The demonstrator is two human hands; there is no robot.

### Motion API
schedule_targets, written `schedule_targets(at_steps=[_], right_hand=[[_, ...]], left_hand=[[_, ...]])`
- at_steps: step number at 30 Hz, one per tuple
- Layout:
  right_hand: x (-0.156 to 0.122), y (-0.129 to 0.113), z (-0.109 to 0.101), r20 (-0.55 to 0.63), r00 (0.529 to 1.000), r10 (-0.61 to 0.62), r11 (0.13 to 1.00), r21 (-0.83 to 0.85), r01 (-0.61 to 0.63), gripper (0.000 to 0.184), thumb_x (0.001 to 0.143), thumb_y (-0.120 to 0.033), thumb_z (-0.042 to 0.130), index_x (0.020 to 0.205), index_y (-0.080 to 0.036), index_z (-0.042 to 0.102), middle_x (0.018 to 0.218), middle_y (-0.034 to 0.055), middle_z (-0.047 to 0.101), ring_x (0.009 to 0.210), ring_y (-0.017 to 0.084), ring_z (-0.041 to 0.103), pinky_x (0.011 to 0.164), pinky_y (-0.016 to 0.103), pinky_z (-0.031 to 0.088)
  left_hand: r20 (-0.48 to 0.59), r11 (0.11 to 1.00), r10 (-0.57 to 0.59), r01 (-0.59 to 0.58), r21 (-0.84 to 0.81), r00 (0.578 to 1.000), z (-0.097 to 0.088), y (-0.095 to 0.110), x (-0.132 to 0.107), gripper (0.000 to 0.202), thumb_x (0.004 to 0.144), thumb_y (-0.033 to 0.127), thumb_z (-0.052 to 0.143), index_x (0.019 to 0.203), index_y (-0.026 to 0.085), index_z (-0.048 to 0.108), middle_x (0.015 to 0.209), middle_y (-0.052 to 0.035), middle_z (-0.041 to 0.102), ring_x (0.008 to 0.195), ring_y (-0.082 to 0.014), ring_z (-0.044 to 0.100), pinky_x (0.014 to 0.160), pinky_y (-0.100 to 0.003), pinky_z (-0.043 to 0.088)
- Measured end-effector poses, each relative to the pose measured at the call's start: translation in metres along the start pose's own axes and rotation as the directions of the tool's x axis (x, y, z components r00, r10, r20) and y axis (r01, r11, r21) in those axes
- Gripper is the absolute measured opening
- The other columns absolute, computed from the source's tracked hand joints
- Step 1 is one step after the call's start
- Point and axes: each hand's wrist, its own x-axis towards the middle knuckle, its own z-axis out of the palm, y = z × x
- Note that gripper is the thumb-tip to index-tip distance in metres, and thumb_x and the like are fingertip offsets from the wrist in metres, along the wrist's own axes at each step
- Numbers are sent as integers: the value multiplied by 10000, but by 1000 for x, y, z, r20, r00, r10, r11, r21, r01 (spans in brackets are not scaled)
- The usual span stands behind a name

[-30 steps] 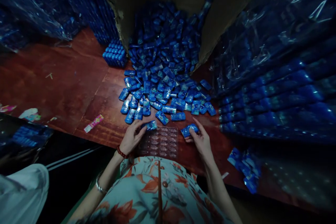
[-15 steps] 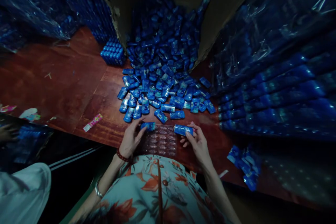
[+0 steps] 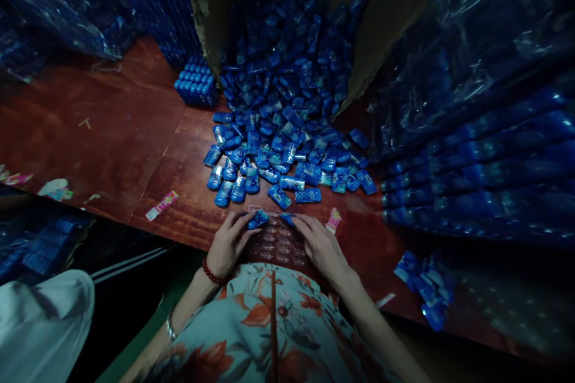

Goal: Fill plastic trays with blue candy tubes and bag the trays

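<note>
My left hand [image 3: 229, 239] rests on the near edge of the red-brown table [image 3: 117, 137], fingers pinched on a small blue packet [image 3: 257, 219]. My right hand [image 3: 318, 244] lies palm down over a clear plastic tray with rows of pockets [image 3: 279, 243], its fingertips pressing another blue packet [image 3: 287, 218] at the tray's far edge. Just beyond both hands spreads a heap of loose blue packets [image 3: 287, 149], spilling out of an open cardboard box [image 3: 359, 66].
Stacks of filled trays wrapped in clear film [image 3: 476, 149] rise on the right; more stand at the far left [image 3: 67, 6]. A blue block of packets [image 3: 196, 85] sits beside the box. A pink label [image 3: 162, 204] and another pink label [image 3: 333, 219] lie on the table. A white sleeve [image 3: 40, 329] shows lower left.
My right hand carried its packet leftward and down onto the tray, turning palm down. My left hand stayed at the tray's left with its packet. A pink label now shows where the right hand was.
</note>
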Motion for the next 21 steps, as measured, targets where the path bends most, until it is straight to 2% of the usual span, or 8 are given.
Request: schedule_targets(at_steps=[5,9,12,15,18,21], right_hand=[[-5,-3,6,48,999,-2,989,-148,9,530,790,17,347,1251,-185,512,1162,123,578,1054,222,547,875,393,507],[3,-13,0,126,992,26,972,-237,5,500,793,15,370,1235,-166,516,1133,121,581,1020,222,544,864,371,503],[15,-26,-9,214,975,64,941,-338,13,466,803,5,390,1220,-162,514,1058,104,597,965,219,557,868,359,488],[25,-38,-12,236,969,68,906,-422,40,419,826,-14,378,1195,-156,516,1018,103,605,982,232,563,880,363,470],[29,-43,-8,185,982,36,880,-471,56,376,856,-50,354,1179,-159,512,1028,117,611,997,244,565,878,366,458],[30,-41,-1,171,984,48,886,-462,37,326,855,-48,360,1101,-153,547,975,125,626,931,241,582,852,360,460]], left_hand=[[78,985,87,-97,145,993,11,4,3,301,915,317,445,1186,206,517,1122,-85,549,989,-176,615,843,-278,536],[240,947,-21,-57,317,971,13,12,13,245,927,270,415,1127,173,519,1074,-89,560,914,-173,630,772,-267,545],[373,883,-140,-55,466,917,11,29,26,236,904,130,409,1118,154,507,1039,-90,552,902,-174,619,733,-266,543],[472,804,-202,-130,581,858,13,50,41,255,858,28,393,1046,123,536,998,-105,554,914,-200,608,745,-302,532],[519,765,-212,-190,615,828,20,62,52,231,857,31,375,965,93,569,930,-129,567,865,-232,612,715,-336,521],[505,757,-182,-208,620,843,29,61,55,227,860,44,369,944,83,576,888,-144,573,815,-243,605,648,-326,496]])
